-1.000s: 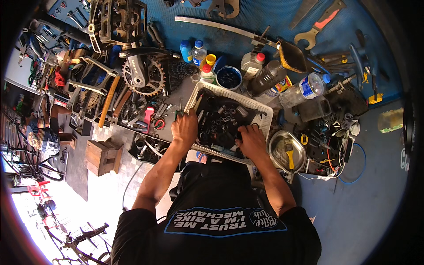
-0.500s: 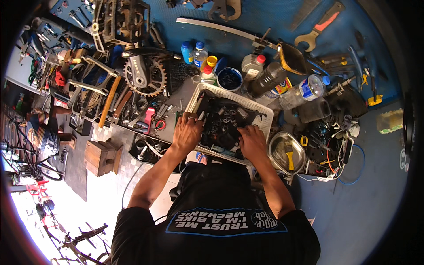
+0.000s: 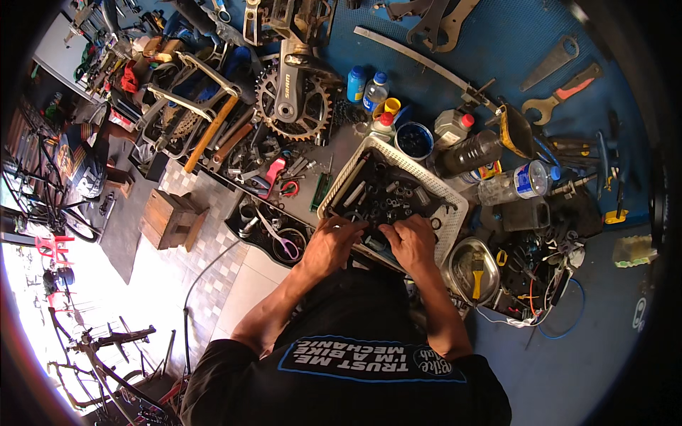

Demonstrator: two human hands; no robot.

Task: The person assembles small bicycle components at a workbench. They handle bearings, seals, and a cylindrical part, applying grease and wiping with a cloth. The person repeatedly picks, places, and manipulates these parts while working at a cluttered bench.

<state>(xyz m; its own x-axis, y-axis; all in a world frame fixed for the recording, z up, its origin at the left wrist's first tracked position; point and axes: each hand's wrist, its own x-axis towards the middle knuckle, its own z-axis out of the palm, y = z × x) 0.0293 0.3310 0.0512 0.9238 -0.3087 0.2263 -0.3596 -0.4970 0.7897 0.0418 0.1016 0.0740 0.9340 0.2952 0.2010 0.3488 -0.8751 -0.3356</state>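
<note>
On the left of the frame, 1 wooden stool is standing. Near the centre, the left hand is bending its fingers over the lower edge of a white basket, which is holding small metal parts. The right hand is curling beside it. Whether these 2 hands are pinching something, I cannot tell. Rightward, 1 yellow brush is resting in a metal bowl.

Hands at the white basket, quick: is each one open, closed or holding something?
Left hand: fingers curled at the white basket; can't tell if it's holding anything.
Right hand: fingers bent; can't tell if it's holding anything.
</note>
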